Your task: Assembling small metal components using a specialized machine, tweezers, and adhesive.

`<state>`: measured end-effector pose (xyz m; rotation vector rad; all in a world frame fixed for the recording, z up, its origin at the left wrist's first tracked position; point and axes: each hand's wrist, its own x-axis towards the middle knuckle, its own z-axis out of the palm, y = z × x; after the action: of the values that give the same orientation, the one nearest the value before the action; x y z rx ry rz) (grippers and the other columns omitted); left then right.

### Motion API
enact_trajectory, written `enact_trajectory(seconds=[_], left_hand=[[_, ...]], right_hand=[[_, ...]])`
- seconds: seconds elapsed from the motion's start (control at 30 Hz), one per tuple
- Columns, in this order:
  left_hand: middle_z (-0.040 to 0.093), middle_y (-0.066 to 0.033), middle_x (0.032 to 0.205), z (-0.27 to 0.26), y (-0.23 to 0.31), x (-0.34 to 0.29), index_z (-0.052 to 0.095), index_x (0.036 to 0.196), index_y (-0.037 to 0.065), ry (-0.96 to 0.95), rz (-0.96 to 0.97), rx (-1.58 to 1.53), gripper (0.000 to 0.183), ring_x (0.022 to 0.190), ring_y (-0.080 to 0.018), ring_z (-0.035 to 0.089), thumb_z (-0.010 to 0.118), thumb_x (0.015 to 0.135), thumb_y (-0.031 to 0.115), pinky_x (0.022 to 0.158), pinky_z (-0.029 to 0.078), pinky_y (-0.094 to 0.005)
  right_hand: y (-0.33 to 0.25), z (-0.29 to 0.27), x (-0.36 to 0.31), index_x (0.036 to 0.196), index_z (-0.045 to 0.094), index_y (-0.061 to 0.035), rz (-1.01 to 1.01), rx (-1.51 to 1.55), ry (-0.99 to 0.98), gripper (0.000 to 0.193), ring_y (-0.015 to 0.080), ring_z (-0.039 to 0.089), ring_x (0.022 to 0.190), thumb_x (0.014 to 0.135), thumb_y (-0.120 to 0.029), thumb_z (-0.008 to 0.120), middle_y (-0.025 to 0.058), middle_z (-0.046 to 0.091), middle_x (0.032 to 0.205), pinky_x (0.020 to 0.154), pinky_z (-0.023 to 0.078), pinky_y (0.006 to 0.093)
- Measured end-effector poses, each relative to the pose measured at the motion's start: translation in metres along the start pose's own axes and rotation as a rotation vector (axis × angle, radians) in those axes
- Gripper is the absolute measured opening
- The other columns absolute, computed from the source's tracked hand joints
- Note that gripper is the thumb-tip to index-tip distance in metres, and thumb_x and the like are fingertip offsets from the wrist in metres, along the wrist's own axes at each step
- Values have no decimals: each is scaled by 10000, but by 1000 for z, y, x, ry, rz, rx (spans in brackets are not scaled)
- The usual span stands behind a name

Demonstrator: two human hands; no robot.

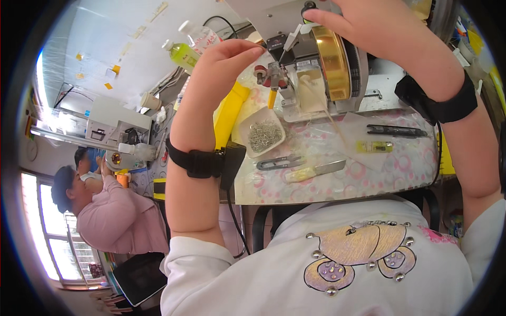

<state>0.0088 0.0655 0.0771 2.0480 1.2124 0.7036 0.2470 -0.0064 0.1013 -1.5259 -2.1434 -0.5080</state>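
Observation:
My left hand (224, 66) is raised at the left of a small bench machine (287, 95), its thumb and fingertips pinched together. What they hold, if anything, is too small to make out. My right hand (369, 26) is above a gold-coloured reel (331, 63), one digit stretched out towards a dark knob (308, 7); the upper edge cuts off its other fingers. Below the machine's yellow-tipped part (272, 99) sits a white dish (247, 134) with a heap of tiny metal pieces (264, 136).
Thread snips (279, 162), a blade with a wrapped handle (316, 171), black tweezers (396, 130) and a yellow-green lighter (374, 147) lie on the patterned tablecloth (411, 174). Bottles (182, 56) stand behind my left arm. Wrist straps trail cables. Co-workers (118, 210) sit at the left.

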Motion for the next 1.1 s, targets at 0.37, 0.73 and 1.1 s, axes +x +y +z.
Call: enact_trajectory(seconds=[0.37, 0.73, 1.1], left_hand=[[619, 32, 828, -3, -5, 43, 651, 909, 31, -478, -7, 50, 124, 791, -44, 524, 617, 845, 132, 708, 404, -209], [572, 2, 749, -7, -1, 67, 601, 796, 7, -700, -2, 117, 33, 713, -77, 558, 619, 815, 26, 677, 445, -207], [496, -21, 828, -17, 10, 58, 532, 799, -11, -607, 234, 351, 70, 765, -100, 478, 554, 860, 16, 688, 408, -243]], right_hand=[[-22, -3, 38, 811, 637, 34, 48, -221, -419, 387, 285, 631, 711, 882, -322, 499, 166, 635, 762, 667, 521, 371], [-25, -2, 38, 784, 634, 33, -56, -147, -381, 362, 282, 635, 705, 868, -294, 504, 168, 635, 750, 652, 522, 365], [-44, 16, 28, 782, 638, 20, 186, -417, -29, 296, 290, 623, 665, 827, -252, 531, 154, 632, 738, 655, 514, 373]])
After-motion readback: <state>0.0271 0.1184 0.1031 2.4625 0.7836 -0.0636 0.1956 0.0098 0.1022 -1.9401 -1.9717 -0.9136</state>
